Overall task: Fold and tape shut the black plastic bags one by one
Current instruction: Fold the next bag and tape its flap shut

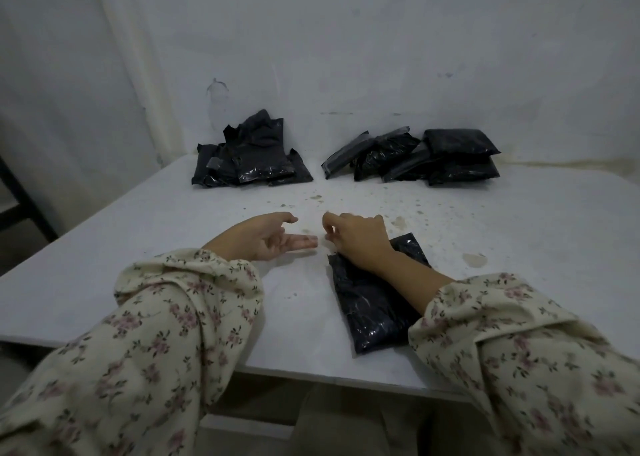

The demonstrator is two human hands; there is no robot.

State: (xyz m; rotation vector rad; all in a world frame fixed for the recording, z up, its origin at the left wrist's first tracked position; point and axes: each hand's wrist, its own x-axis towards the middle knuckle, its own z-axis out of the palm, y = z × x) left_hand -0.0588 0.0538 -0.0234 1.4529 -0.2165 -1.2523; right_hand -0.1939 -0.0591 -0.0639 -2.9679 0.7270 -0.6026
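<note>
Currently left hand (263, 238) loose, empty; right hand (360, 242) curled over a black bag (374, 312), grip unclear. Next: probably fold it.

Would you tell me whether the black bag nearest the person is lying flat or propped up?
Lying flat: the black bag rests on the table, with the right hand over its far end.

- One loose bag (375, 305) by you.
- Two piles of bags beyond: left pile (252, 159), right pile (415, 159); you can't count them, they overlap.
- Two hands: left hand (263, 239), right hand (360, 242).
- One table (138, 247).
</note>
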